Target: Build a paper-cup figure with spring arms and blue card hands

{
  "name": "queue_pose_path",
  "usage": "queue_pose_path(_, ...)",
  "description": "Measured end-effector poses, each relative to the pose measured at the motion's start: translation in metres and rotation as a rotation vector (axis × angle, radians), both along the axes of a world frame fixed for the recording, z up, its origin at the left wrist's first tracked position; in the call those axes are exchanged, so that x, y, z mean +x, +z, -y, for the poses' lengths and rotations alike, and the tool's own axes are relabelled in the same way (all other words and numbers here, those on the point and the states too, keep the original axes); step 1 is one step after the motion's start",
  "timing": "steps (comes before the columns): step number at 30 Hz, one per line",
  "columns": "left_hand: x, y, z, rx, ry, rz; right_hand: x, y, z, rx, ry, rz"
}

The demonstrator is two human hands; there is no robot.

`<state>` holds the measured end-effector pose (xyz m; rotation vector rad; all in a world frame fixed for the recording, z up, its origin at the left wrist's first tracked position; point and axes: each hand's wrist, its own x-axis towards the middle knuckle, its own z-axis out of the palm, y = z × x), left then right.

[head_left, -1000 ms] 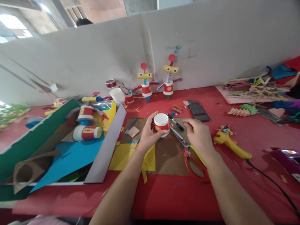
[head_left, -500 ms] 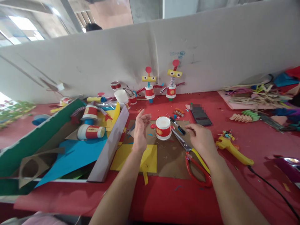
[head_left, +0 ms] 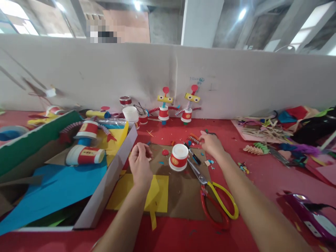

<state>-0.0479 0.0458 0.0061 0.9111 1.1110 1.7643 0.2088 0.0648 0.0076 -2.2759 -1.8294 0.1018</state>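
My right hand [head_left: 211, 142] reaches over the table with thumb and forefinger slightly apart. Its fingertips are beside an orange folded paper spring [head_left: 193, 138]; contact is unclear. My left hand [head_left: 141, 162] hovers over the brown board's left side, fingers curled inward; whatever they hold, if anything, is hidden. Between the hands a red-and-white paper cup [head_left: 179, 157] stands upside down. Right of it lie a black pen [head_left: 193, 154] and scissors [head_left: 202, 180] with one red and one yellow handle. Yellow paper [head_left: 160, 192] lies below my left hand.
At left stands an open box [head_left: 110, 182] with blue paper and cup figures. Two finished cup figures [head_left: 163, 112] stand by the grey partition [head_left: 105, 73]. Right are paper strips [head_left: 262, 129], folded springs [head_left: 256, 148] and a purple device [head_left: 311, 213]. My right forearm hides part of the table.
My right hand has moved forward from near the pen to the orange spring, covering most of the phone. My left hand has lowered and curled its fingers. The view has tilted up.
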Motion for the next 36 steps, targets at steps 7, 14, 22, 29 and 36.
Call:
queue_pose_path(7, -0.004, 0.0, 0.0, -0.051, -0.027, 0.088, -0.007, -0.024, -0.058, -0.095, -0.022, -0.06)
queue_pose_path(14, -0.003, 0.0, 0.003, -0.017, -0.048, 0.087, 0.017, 0.004, -0.042, 0.168, -0.083, -0.359)
queue_pose_path(22, 0.002, 0.003, 0.009, 0.093, 0.067, -0.025, 0.025, 0.056, 0.023, 0.646, -0.079, -0.946)
queue_pose_path(29, 0.008, -0.004, 0.033, 0.52, 0.145, -0.362, -0.024, 0.084, 0.077, 0.983, 0.065, -1.274)
queue_pose_path(36, 0.015, 0.005, 0.058, 0.656, -0.459, -0.383, -0.086, 0.09, 0.146, 0.955, 0.236, -0.991)
